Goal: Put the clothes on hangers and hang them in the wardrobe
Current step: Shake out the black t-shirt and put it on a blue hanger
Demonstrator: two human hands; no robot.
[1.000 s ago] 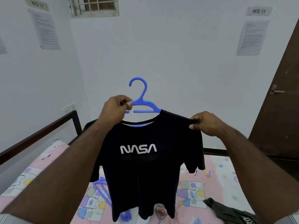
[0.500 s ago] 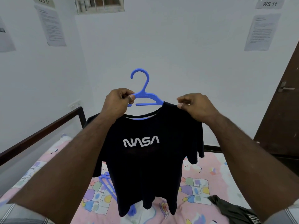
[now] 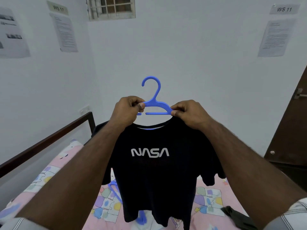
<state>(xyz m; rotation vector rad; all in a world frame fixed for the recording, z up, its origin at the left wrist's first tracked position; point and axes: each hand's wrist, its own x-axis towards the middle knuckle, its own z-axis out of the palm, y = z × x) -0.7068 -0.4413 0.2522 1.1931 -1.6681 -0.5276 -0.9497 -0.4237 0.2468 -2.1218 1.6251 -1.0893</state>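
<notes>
A black T-shirt (image 3: 152,176) with white NASA lettering hangs on a blue plastic hanger (image 3: 155,102), held up in front of me above the bed. My left hand (image 3: 127,112) pinches the hanger's left arm near the neck. My right hand (image 3: 189,113) pinches the hanger's right arm at the shirt's collar. The hook points up and left. Both shoulders of the shirt sit over the hanger; its outer ends are hidden inside the cloth.
A bed (image 3: 49,176) with a pink patterned sheet lies below, with spare blue hangers (image 3: 114,188) and a dark garment (image 3: 235,216) on it. A dark bed rail (image 3: 49,140) runs along the left wall. A brown door (image 3: 289,130) stands at the right.
My right hand has slid inward along the shirt's right shoulder to the collar and now pinches the hanger there. The shirt and hanger were raised a little.
</notes>
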